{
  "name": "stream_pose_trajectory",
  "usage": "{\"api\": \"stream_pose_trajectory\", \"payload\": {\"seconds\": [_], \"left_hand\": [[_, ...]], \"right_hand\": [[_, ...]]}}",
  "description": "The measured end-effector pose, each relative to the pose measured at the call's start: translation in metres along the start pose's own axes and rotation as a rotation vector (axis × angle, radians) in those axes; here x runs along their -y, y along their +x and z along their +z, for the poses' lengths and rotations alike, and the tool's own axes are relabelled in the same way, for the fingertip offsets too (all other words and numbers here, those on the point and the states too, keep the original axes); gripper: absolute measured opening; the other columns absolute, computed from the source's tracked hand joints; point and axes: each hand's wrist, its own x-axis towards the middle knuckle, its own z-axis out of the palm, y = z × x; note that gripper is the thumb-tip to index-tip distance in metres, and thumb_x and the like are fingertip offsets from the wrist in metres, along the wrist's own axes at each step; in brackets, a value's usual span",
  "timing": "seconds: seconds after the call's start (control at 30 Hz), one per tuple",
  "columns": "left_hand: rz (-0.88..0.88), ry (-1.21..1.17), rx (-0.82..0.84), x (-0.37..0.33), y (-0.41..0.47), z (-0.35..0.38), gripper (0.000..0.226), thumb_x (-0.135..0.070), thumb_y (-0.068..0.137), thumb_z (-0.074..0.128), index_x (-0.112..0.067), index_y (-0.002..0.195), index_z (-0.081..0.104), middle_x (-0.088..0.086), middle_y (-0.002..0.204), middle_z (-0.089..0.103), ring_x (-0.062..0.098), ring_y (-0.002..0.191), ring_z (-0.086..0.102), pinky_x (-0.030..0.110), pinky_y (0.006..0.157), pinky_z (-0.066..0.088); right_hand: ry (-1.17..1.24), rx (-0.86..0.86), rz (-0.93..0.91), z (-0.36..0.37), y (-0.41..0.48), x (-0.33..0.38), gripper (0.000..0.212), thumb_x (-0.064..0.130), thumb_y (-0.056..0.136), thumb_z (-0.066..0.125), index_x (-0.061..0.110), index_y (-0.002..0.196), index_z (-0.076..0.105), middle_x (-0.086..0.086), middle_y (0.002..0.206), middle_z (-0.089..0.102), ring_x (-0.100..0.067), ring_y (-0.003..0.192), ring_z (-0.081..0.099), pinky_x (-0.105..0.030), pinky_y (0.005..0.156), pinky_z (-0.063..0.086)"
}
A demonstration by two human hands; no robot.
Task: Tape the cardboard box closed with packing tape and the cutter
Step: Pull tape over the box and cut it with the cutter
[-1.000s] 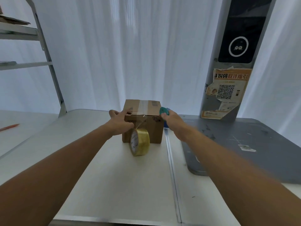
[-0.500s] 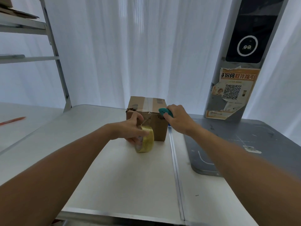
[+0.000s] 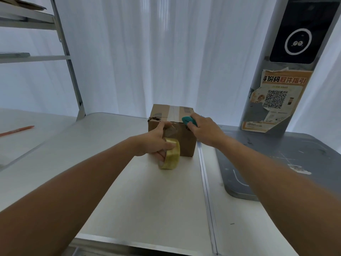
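White curtains (image 3: pixel 147 52) fill the back of the frame, and a white table (image 3: pixel 129 200) spreads across the lower half. A dark grey mat (image 3: pixel 276 163) lies on the table at the right. Behind it, at the upper right, stands a grey pillar (image 3: pixel 258 89) with a black screen (image 3: pixel 302 28) and a torn orange poster (image 3: pixel 276 100) carrying a QR code. Metal shelving (image 3: pixel 60 43) rises at the upper left. The cardboard box (image 3: pixel 186 143) sits on the table just above the middle of the frame, its flaps down and a strip of clear tape along its top. Both arms reach in from the bottom corners, and the hands are apart, one at each side of the box front. The left hand (image 3: pixel 153 143) grips the yellowish roll of packing tape (image 3: pixel 172 157) in front of the box's lower face, with one finger stretched up to the front face near its top edge; shiny tape shows on the cardboard between roll and edge. The right hand (image 3: pixel 204 130) is closed round the teal cutter (image 3: pixel 188 121) at the box's upper right front corner. An orange pen (image 3: pixel 18 129) lies at the far left.
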Motion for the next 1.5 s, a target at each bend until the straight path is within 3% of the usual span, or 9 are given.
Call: {"api": "stream_pose_trajectory", "payload": {"seconds": [0.2,0.33,0.57,0.67,0.8,1.07,1.23,1.4,1.5], "left_hand": [[0.009,-0.058,0.020,0.000,-0.004,-0.001,0.093,-0.011,0.096,0.063,-0.055,0.150,0.002,0.028,0.109,0.069,0.043,0.095,0.072,0.053,0.082,0.061],[0.002,-0.074,0.088,0.002,-0.005,-0.006,0.090,-0.009,0.101,0.054,-0.053,0.152,-0.005,0.028,0.115,0.069,0.042,0.102,0.071,0.051,0.086,0.060],[-0.006,-0.124,0.080,0.002,-0.002,-0.006,0.089,-0.009,0.099,0.056,-0.055,0.152,0.001,0.021,0.118,0.068,0.028,0.082,0.075,0.042,0.075,0.064],[-0.033,-0.129,0.086,0.002,-0.001,-0.006,0.089,-0.010,0.100,0.056,-0.059,0.150,0.000,0.022,0.118,0.068,0.028,0.083,0.075,0.044,0.078,0.063],[-0.056,-0.085,0.092,-0.003,0.001,-0.008,0.090,-0.010,0.100,0.055,-0.059,0.150,-0.002,0.023,0.120,0.065,0.027,0.081,0.075,0.047,0.081,0.062],[-0.092,-0.076,0.088,-0.005,0.000,-0.007,0.096,-0.009,0.097,0.060,-0.060,0.149,-0.003,0.022,0.119,0.065,0.027,0.080,0.076,0.044,0.075,0.064],[-0.104,-0.075,0.092,-0.006,0.001,-0.008,0.099,-0.008,0.095,0.062,-0.061,0.148,-0.003,0.022,0.127,0.061,0.030,0.084,0.076,0.047,0.077,0.063],[-0.092,-0.079,0.094,-0.004,0.000,-0.009,0.099,-0.009,0.095,0.062,-0.060,0.149,-0.002,0.023,0.121,0.066,0.031,0.086,0.075,0.050,0.079,0.061],[-0.089,-0.076,0.091,-0.004,0.000,-0.009,0.099,-0.009,0.095,0.063,-0.060,0.149,-0.002,0.023,0.120,0.067,0.032,0.086,0.075,0.050,0.080,0.062]], "right_hand": [[0.040,-0.005,-0.012,0.002,-0.002,-0.004,0.022,0.027,0.103,0.043,0.012,0.116,0.053,-0.006,0.093,0.061,-0.005,0.066,0.051,-0.018,0.055,0.034],[0.036,-0.028,-0.022,0.007,-0.002,-0.008,0.023,0.029,0.102,0.042,0.014,0.116,0.053,-0.002,0.097,0.059,-0.005,0.067,0.052,-0.017,0.056,0.035],[0.008,-0.042,-0.048,0.012,-0.003,-0.013,0.023,0.029,0.103,0.041,0.015,0.119,0.051,0.002,0.101,0.055,-0.009,0.070,0.054,-0.015,0.061,0.039],[0.008,-0.053,-0.076,0.014,-0.006,-0.014,0.023,0.027,0.102,0.044,0.013,0.120,0.052,0.002,0.097,0.055,-0.007,0.069,0.054,-0.014,0.063,0.039],[-0.002,-0.032,-0.105,0.013,-0.009,-0.016,0.028,0.026,0.102,0.045,0.012,0.124,0.052,0.005,0.101,0.053,-0.012,0.084,0.057,-0.019,0.072,0.044],[0.012,-0.059,-0.102,0.016,-0.008,-0.019,0.026,0.027,0.102,0.046,0.014,0.123,0.053,0.005,0.101,0.056,-0.011,0.084,0.057,-0.013,0.066,0.041],[0.024,-0.005,-0.089,0.013,-0.009,-0.021,0.029,0.029,0.101,0.047,0.017,0.126,0.054,-0.003,0.117,0.063,-0.012,0.093,0.056,-0.029,0.082,0.054],[0.101,0.051,-0.062,0.005,-0.004,-0.016,0.036,0.027,0.099,0.052,0.014,0.132,0.055,-0.002,0.118,0.059,-0.014,0.095,0.055,-0.014,0.073,0.041],[0.146,0.088,-0.121,-0.003,-0.004,-0.012,0.034,0.022,0.096,0.057,0.007,0.127,0.061,-0.007,0.128,0.061,-0.021,0.103,0.059,-0.021,0.084,0.048]]}}
